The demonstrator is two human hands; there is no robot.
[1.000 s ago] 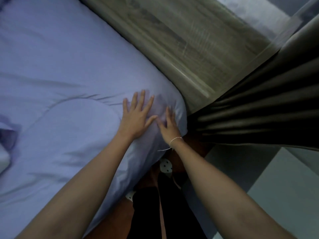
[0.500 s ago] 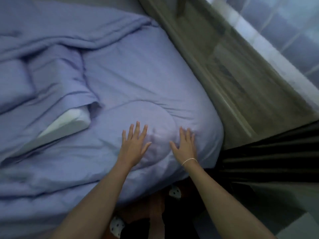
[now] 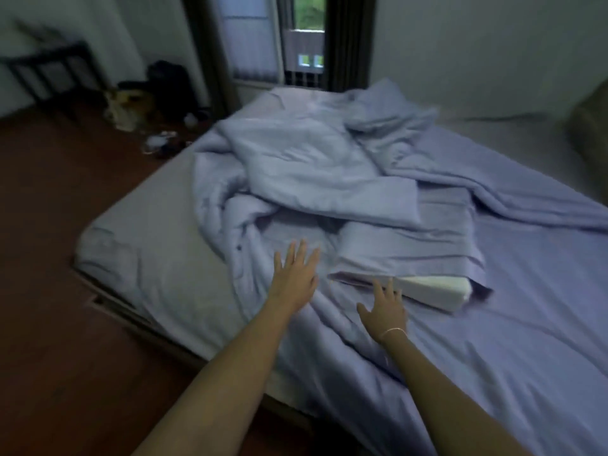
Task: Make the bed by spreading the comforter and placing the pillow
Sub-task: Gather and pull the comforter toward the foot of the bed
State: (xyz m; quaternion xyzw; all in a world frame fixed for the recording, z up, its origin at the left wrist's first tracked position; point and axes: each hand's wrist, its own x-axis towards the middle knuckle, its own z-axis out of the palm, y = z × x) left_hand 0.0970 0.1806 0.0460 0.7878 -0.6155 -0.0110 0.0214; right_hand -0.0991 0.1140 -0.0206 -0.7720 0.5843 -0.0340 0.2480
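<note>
A moment ago both hands lay flat on the smooth corner of the bed, close to a wooden ledge and a dark curtain. Now the view has swung up and across the room, and almost the whole bed (image 3: pixel 138 225) shows.

The left hand (image 3: pixel 296 274) is stretched out over the purple comforter (image 3: pixel 296 166) with its fingers straight and spread. It holds nothing. The right hand (image 3: pixel 385 307) is also flat and loose, fingers apart, holding nothing. A thin bracelet (image 3: pixel 393 331) sits on its wrist. The picture is blurry, so I cannot tell if the hands touch the cloth or hang just above it.

The comforter is bunched in a big messy heap in the middle of the bed. One part runs off toward the far right side. The left part of the bed is bare, with only the sheet showing.

The pillow (image 3: pixel 427 258) lies just past the right hand, partly under the heap. Its white inside (image 3: pixel 434 287) sticks out of the open end of its purple cover.

Beyond the bed there is a window (image 3: pixel 306 37) with dark curtains (image 3: pixel 348 41). Dark bags (image 3: pixel 158 90) sit on the brown floor (image 3: pixel 49 192) at the far left.
</note>
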